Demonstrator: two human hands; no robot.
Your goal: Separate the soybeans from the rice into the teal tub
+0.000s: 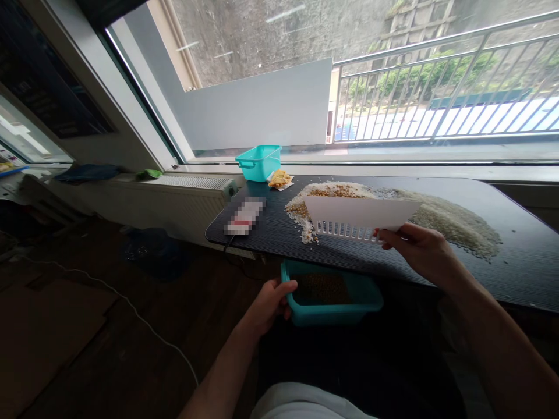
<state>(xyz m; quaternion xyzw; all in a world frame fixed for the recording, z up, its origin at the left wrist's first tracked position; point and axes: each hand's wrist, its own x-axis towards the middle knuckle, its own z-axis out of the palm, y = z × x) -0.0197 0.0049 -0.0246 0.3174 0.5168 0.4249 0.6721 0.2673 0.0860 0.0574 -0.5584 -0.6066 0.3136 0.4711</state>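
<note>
My right hand (408, 240) holds a slotted white sheet (362, 213) at the near side of a mixed heap (336, 190) of pale and orange grains on the dark desk (463, 190). My left hand (271, 299) grips the end of a teal bin (334, 315) with brownish grains (325, 288) inside. A second tub (261, 164) stands near the window (262, 110).

Dk tabletop (279, 235) has turq. bin (259, 165), blurred obj. (245, 216), wht. paper (286, 186), mixed grains (338, 189) & pale grains (458, 224).

Beyond the hands (271, 301) (417, 247), daylight is streaming through a wide window (244, 52); to their left, a radiator (198, 201) is flanking dark floor (148, 372).
</note>
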